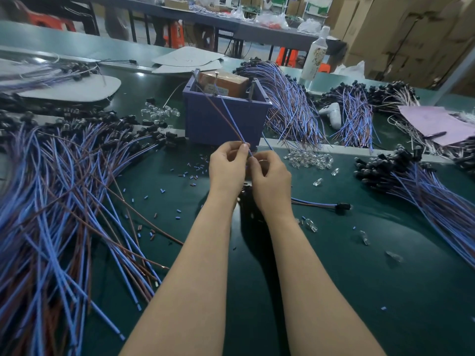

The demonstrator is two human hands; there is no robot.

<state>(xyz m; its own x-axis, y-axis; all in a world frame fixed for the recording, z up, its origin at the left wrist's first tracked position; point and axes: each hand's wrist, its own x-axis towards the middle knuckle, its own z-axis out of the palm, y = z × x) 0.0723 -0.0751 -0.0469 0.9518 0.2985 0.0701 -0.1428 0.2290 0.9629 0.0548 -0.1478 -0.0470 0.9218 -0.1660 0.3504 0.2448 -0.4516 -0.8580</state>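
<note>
Above the green table [334, 291], my left hand [226, 168] pinches a blue wire [228, 116] and a brown wire [218, 113] that slant up and away over the purple box [226, 119]. Close beside it, my right hand [270, 178] has its fingers curled at the lower end of the same wires; what its fingertips grip is hidden. Under my wrists lie several black connectors [248, 201], partly covered.
Big heaps of blue and brown wires [59, 214] fill the left; more bundles [290, 104] lie behind and at the right [437, 196]. Clear small caps [308, 158] and cut insulation bits [192, 173] are scattered. One finished lead [341, 206] lies right. A white bottle [314, 56] stands behind.
</note>
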